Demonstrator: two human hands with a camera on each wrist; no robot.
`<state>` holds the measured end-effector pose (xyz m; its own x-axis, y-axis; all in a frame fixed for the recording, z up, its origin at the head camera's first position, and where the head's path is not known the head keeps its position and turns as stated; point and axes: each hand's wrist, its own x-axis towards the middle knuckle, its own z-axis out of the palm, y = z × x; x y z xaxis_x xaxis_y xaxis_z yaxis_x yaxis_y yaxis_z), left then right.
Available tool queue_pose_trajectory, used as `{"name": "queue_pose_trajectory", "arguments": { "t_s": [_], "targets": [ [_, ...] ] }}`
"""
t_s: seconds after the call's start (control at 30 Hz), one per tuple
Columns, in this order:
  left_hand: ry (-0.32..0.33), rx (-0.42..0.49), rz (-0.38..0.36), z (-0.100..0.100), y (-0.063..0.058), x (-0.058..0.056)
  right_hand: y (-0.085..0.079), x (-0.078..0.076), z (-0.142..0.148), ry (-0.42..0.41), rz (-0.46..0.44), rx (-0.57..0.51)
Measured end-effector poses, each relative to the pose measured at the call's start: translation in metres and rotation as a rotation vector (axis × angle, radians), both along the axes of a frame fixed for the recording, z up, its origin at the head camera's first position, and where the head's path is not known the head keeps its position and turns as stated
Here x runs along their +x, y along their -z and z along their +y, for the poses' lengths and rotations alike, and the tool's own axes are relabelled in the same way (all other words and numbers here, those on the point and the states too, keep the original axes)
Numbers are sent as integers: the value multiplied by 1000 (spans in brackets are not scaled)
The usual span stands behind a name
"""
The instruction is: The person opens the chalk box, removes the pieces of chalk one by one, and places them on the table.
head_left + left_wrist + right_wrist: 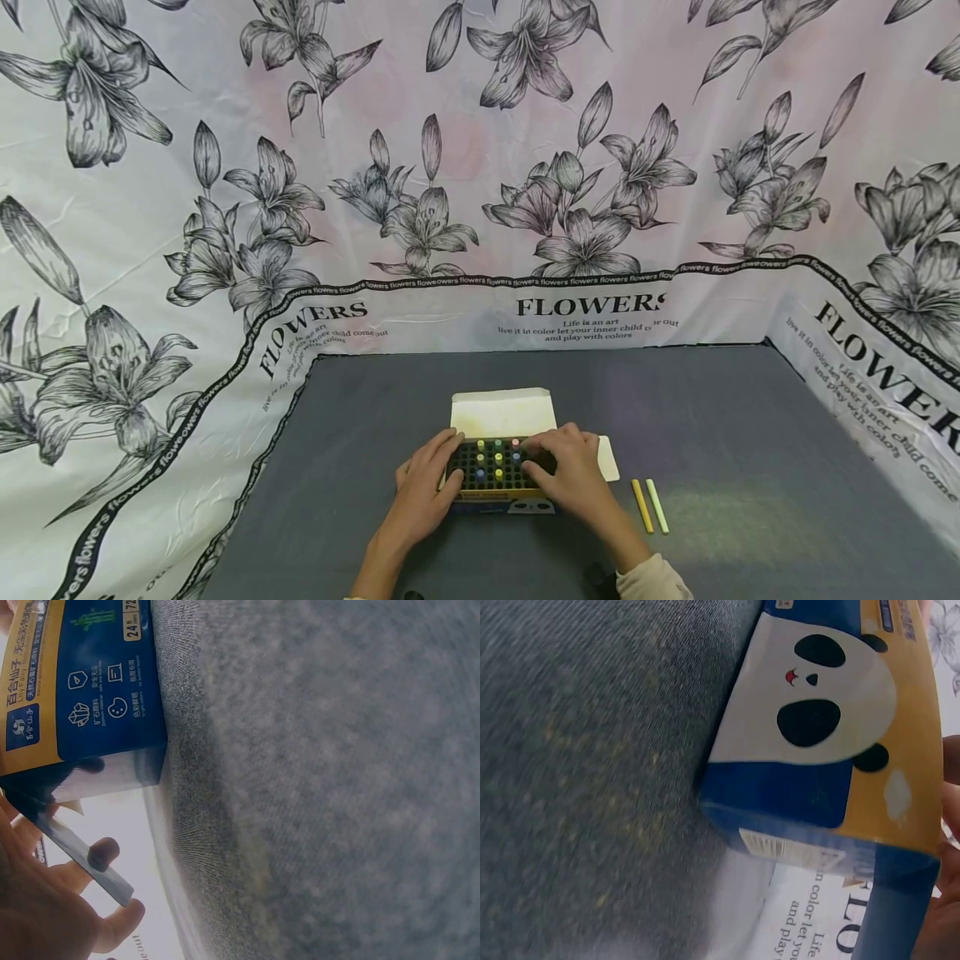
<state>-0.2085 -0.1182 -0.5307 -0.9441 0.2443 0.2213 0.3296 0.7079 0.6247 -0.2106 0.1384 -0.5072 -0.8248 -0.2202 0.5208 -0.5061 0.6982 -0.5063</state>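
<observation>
An open chalk box (491, 506) stands upright on the dark table, blue and yellow outside with a panda face on its front. Inside it is a black tray of holes (471, 457) with several coloured chalk sticks standing in it, among them a yellow chalk (498, 474) and a blue chalk (516, 457). My left hand (423, 487) holds the box's left end, and the side flap (90, 855) passes between its fingers. Over the right part of the tray, my right hand (573, 471) has thumb and forefinger bent and apart, tips close to the blue chalk.
A raised white lid (502, 412) stands at the box's back, and a white side flap (607, 460) sticks out to the right. Beside my right wrist lie an orange chalk (642, 505) and a pale yellow-green chalk (657, 506). Flower-printed cloth (442, 317) borders the table (375, 400).
</observation>
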Motion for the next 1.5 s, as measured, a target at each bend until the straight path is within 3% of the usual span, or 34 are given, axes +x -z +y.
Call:
{"name": "queue_pose_trajectory", "arguments": {
  "t_s": [0.4, 0.83, 1.07, 1.3, 1.5],
  "targets": [
    [3, 0, -1, 2, -2, -1, 2, -6, -6, 16, -19, 68],
    [-5, -5, 0, 2, 0, -1, 4, -6, -10, 32, -12, 44],
    [-13, -15, -10, 0, 0, -1, 6, -6, -13, 11, 35, -17],
    [-7, -14, -8, 0, 1, -1, 7, -5, -13, -6, -20, -117],
    [-7, -12, 0, 0, 1, -1, 5, -5, -13, -21, 2, -173]
  ]
}}
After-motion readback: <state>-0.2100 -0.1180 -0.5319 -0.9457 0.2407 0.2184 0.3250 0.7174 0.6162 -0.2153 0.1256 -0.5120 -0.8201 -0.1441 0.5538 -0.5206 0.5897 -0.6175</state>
